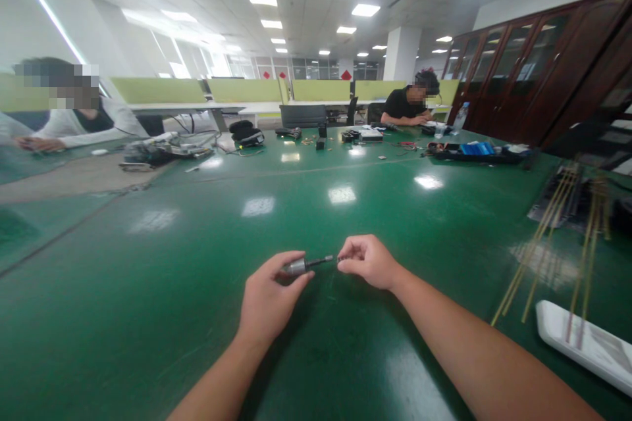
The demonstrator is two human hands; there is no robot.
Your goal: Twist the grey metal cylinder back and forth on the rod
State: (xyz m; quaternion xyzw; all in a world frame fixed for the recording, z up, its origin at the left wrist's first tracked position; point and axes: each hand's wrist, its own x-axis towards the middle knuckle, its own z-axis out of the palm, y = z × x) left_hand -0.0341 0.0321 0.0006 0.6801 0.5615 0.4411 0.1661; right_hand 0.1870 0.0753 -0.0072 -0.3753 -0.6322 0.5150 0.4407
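My left hand (269,293) is closed around a small grey metal cylinder (296,267) with a thin dark shaft (320,260) sticking out to the right. My right hand (368,262) is pinched at the tip of that shaft; whatever small part its fingertips hold is too tiny to make out. Both hands hover just above the green table (207,316), near its front middle.
Several thin brass rods (538,243) lean at the right, over a white tray (582,342). Tools, cables and a blue box (476,148) lie at the far side. One person sits at the far left (74,122), another at the back (409,105).
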